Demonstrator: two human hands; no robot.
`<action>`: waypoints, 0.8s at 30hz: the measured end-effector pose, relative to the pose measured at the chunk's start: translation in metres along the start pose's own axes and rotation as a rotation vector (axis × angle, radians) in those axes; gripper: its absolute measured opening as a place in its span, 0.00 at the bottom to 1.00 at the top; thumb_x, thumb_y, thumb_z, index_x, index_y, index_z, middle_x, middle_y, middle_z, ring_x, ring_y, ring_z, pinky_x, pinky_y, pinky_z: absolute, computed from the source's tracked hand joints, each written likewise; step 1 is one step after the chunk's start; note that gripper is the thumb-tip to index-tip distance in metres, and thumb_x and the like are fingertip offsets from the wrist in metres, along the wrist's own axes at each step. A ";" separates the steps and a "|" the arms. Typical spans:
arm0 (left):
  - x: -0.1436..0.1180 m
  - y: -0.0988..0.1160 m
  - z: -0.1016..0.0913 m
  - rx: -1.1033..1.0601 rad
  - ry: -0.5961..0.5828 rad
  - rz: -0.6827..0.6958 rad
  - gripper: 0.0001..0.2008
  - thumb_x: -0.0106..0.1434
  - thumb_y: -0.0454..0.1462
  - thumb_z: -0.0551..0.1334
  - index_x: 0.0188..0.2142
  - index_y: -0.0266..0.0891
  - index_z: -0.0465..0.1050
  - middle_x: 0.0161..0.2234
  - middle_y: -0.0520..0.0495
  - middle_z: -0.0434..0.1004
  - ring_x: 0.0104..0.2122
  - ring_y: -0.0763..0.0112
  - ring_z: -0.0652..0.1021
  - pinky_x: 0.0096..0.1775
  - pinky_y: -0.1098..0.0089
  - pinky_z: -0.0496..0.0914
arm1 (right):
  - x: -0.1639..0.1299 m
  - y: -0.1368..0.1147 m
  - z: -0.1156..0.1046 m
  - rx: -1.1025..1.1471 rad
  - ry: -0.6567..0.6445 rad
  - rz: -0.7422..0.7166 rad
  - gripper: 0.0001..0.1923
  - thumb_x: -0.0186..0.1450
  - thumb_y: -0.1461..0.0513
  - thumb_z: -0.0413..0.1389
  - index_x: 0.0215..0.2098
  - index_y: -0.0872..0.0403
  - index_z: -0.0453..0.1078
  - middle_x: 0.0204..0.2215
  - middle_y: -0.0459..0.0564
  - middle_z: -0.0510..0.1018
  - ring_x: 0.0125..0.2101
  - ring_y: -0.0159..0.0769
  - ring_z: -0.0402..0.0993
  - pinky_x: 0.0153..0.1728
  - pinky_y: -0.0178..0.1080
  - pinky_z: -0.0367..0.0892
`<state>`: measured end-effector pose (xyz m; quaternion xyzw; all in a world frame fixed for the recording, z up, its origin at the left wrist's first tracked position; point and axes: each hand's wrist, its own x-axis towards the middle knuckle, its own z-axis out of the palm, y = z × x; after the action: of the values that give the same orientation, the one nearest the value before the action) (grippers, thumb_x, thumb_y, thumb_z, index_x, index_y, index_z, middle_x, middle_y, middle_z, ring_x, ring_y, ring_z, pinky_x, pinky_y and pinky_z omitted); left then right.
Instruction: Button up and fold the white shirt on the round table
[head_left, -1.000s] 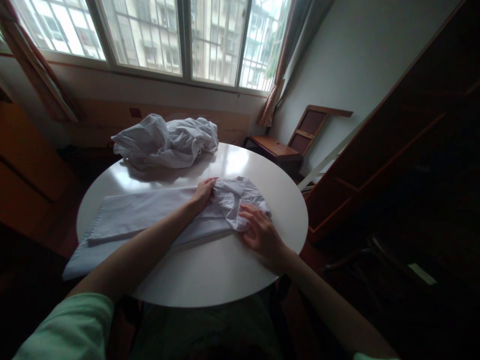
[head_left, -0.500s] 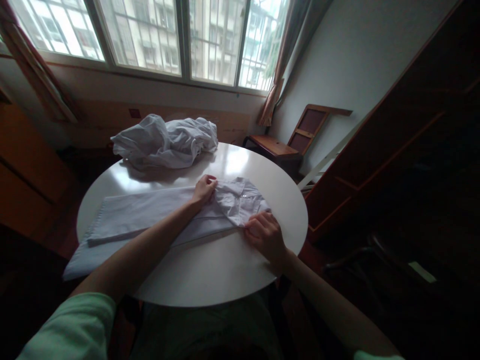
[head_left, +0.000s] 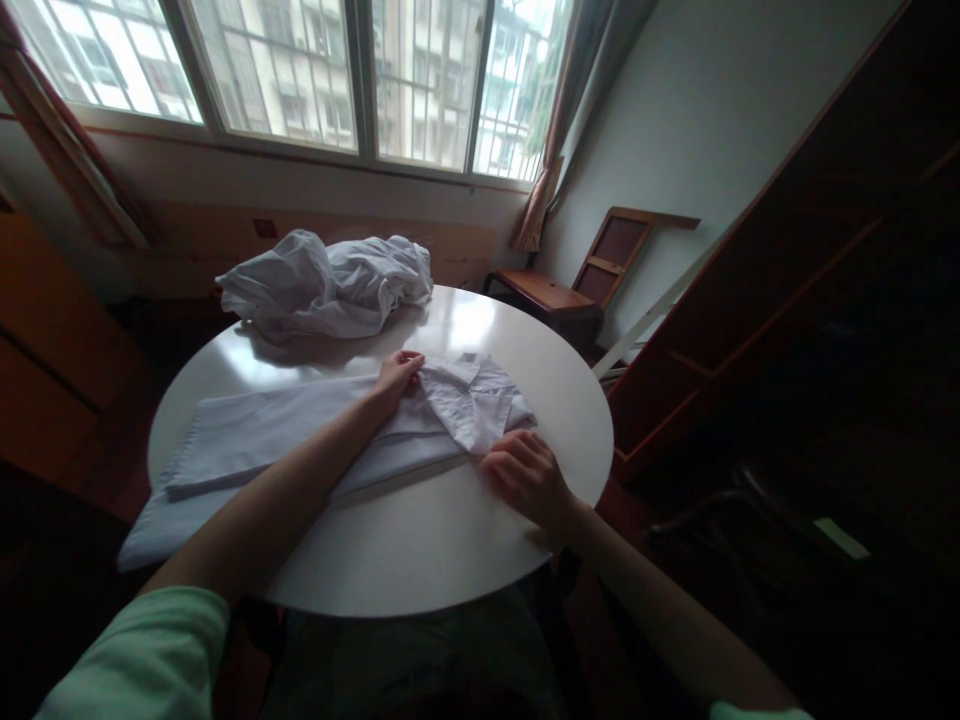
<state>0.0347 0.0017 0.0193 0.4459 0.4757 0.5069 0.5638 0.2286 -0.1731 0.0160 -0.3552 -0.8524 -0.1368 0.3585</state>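
Note:
A white button-up shirt (head_left: 300,425), folded lengthwise, lies across the round white table (head_left: 420,560), its hem hanging over the left edge. Its collar (head_left: 472,405) points right, with a button at the neck. My left hand (head_left: 400,380) pinches the shirt fabric at the far side of the collar. At the near corner of the collar is my right hand (head_left: 529,475), its fingers curled together and slightly blurred. The collar tip touches or nearly touches those fingers, and whether they grip it is hidden.
A crumpled heap of white cloth (head_left: 330,285) sits at the table's far left edge. Beyond the table on the right stand a wooden chair (head_left: 555,290) and a dark wooden panel (head_left: 720,330). Barred windows (head_left: 427,80) line the back wall.
My left hand has shifted slightly left, pulling the collar a little with it. The collar's near corner lies flatter, and my right fingers have curled more and moved slightly down.

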 end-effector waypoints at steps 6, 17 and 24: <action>0.001 -0.002 0.001 0.040 0.019 0.012 0.06 0.57 0.35 0.61 0.33 0.36 0.66 0.15 0.58 0.62 0.12 0.81 0.63 0.16 0.80 0.57 | 0.003 0.006 0.004 -0.035 -0.012 0.188 0.27 0.57 0.66 0.55 0.54 0.54 0.57 0.52 0.59 0.66 0.53 0.47 0.62 0.51 0.51 0.62; 0.001 -0.007 0.001 0.020 0.009 0.053 0.10 0.56 0.37 0.61 0.38 0.36 0.68 0.16 0.58 0.62 0.12 0.80 0.62 0.16 0.79 0.55 | -0.011 0.023 0.023 -0.165 -0.112 0.419 0.29 0.60 0.62 0.53 0.59 0.56 0.57 0.58 0.64 0.63 0.58 0.53 0.57 0.53 0.59 0.59; -0.002 -0.003 0.005 0.001 -0.015 0.053 0.08 0.59 0.39 0.57 0.36 0.37 0.69 0.16 0.56 0.62 0.12 0.77 0.64 0.16 0.77 0.55 | 0.015 0.037 0.012 0.112 -0.144 0.375 0.17 0.63 0.64 0.47 0.49 0.55 0.68 0.52 0.59 0.71 0.53 0.46 0.65 0.52 0.51 0.62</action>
<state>0.0405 -0.0003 0.0169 0.4623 0.4597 0.5182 0.5536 0.2406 -0.1330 0.0173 -0.4961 -0.8010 0.0055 0.3351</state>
